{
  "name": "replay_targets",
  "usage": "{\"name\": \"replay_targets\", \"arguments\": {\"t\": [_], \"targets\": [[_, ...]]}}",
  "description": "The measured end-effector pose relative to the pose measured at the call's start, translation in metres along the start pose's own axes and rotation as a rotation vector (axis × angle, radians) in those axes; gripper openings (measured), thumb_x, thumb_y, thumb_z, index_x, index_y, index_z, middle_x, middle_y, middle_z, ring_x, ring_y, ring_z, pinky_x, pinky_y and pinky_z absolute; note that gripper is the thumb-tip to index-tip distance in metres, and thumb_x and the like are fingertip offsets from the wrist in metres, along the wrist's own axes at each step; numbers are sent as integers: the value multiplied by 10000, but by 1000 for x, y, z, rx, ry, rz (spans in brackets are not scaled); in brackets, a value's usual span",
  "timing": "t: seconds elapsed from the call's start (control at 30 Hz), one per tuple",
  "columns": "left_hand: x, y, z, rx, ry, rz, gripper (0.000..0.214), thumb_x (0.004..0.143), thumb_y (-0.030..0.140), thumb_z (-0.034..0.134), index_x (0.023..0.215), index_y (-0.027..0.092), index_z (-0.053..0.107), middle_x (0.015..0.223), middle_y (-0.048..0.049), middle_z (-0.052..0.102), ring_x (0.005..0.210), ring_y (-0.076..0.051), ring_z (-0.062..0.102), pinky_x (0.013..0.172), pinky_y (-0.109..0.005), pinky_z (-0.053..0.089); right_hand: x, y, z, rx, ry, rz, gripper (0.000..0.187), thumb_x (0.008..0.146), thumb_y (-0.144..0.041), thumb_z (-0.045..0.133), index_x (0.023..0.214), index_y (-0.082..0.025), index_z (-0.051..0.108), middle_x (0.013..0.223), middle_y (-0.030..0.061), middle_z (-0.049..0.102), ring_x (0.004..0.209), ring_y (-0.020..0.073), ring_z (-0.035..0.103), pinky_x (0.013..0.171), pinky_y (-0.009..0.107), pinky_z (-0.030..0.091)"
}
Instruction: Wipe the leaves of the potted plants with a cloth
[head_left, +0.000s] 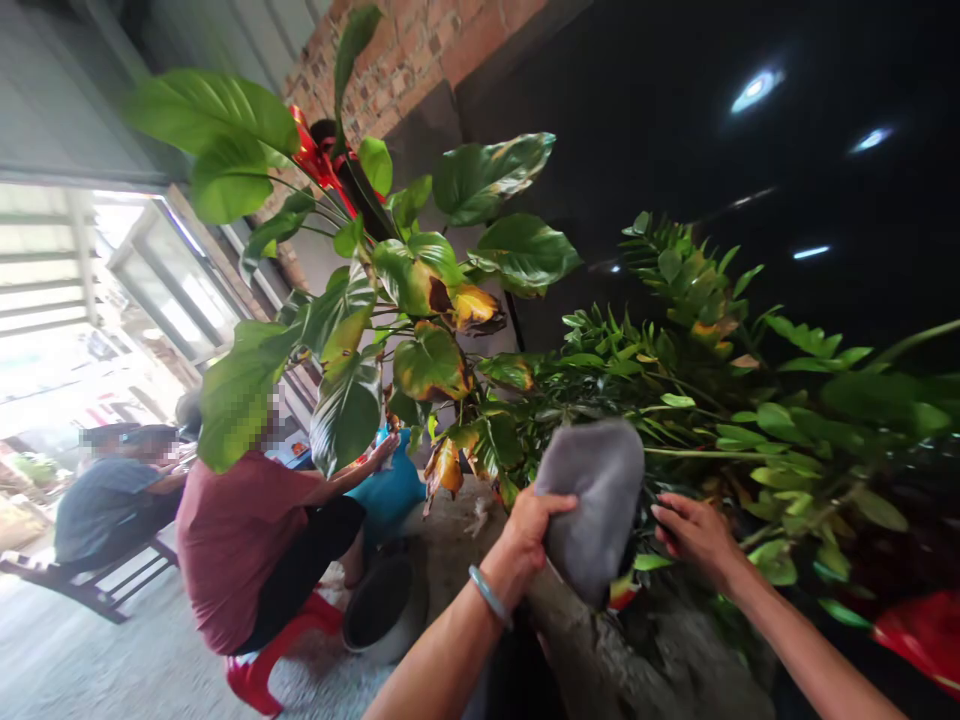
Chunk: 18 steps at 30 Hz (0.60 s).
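Note:
My left hand point(531, 530), with a pale bangle point(489, 598) on its wrist, is closed on the edge of a grey, fuzzy, rounded cloth piece point(592, 500), thumb on its near face. The cloth piece stands upright before the green plants. To its right, my right hand point(697, 540) is closed with the fingers pinched; a small dark bit shows at the fingertips, too unclear to name. Just below the cloth piece is a small red and yellow item point(622, 592), partly hidden.
A large-leaved plant point(431, 365) with browned leaves rises ahead, and leafy stems point(787, 420) spread at right. At left, a person in a red shirt point(244, 545) sits on a red stool point(259, 675), near a bucket point(386, 610) and a blue bag point(390, 490). Another person point(105, 510) sits on a bench point(82, 590).

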<state>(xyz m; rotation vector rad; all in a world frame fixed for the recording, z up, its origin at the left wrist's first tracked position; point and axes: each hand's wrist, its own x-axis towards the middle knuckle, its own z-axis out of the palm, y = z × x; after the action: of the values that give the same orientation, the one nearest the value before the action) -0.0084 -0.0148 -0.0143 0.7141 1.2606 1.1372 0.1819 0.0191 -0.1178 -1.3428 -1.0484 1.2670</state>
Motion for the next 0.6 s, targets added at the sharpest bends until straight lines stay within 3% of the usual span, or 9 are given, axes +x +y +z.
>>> {"name": "replay_targets", "arguments": {"t": [0.1, 0.2, 0.3, 0.37, 0.43, 0.53, 0.6], "targets": [[-12, -15, -7, 68, -96, -138, 324, 380, 116, 706, 703, 114, 686, 633, -63, 694, 570, -193, 597, 594, -315, 463, 3, 5, -4, -18, -7, 22, 219, 579, -385, 579, 709, -216, 630, 375, -52, 524, 331, 151, 498, 354, 265, 394], [-13, 11, -6, -17, -95, 7, 343, 408, 131, 740, 747, 129, 693, 690, -51, 711, 606, -180, 610, 630, -299, 476, 5, 12, -6, -38, -9, -3, 242, 620, -379, 592, 758, -190, 651, 395, -49, 540, 349, 146, 522, 359, 246, 400], [1, 42, 2, -137, -1, 206, 338, 443, 124, 745, 773, 166, 688, 741, -18, 723, 648, -166, 617, 657, -281, 487, 7, 16, -5, -49, -7, -24, 259, 632, -374, 623, 793, -177, 668, 403, -50, 544, 364, 142, 537, 354, 228, 398], [10, 43, 6, -147, 52, 238, 310, 458, 97, 726, 758, 167, 690, 725, -10, 724, 649, -163, 615, 660, -274, 487, 7, 17, -3, -18, -1, -3, 253, 621, -368, 636, 787, -178, 665, 399, -50, 547, 361, 142, 535, 354, 228, 402], [13, 27, 6, -93, 59, 122, 259, 467, 77, 698, 714, 155, 693, 656, -18, 710, 613, -169, 607, 643, -284, 484, 7, 15, -1, 17, -3, 20, 240, 605, -365, 635, 763, -184, 652, 389, -49, 544, 355, 147, 530, 354, 237, 404], [2, -7, -3, 18, -24, -124, 236, 454, 77, 680, 682, 136, 697, 602, -41, 696, 573, -187, 606, 620, -310, 482, 5, 10, -3, 35, 1, 48, 223, 578, -356, 620, 736, -199, 626, 358, -55, 522, 330, 152, 506, 347, 250, 393], [-9, -13, -11, 38, -100, -170, 263, 438, 92, 696, 699, 124, 700, 627, -57, 704, 577, -192, 614, 614, -311, 481, 2, 7, -6, 34, 6, 52, 214, 569, -361, 612, 718, -207, 615, 349, -59, 515, 316, 148, 487, 348, 256, 391]]}}
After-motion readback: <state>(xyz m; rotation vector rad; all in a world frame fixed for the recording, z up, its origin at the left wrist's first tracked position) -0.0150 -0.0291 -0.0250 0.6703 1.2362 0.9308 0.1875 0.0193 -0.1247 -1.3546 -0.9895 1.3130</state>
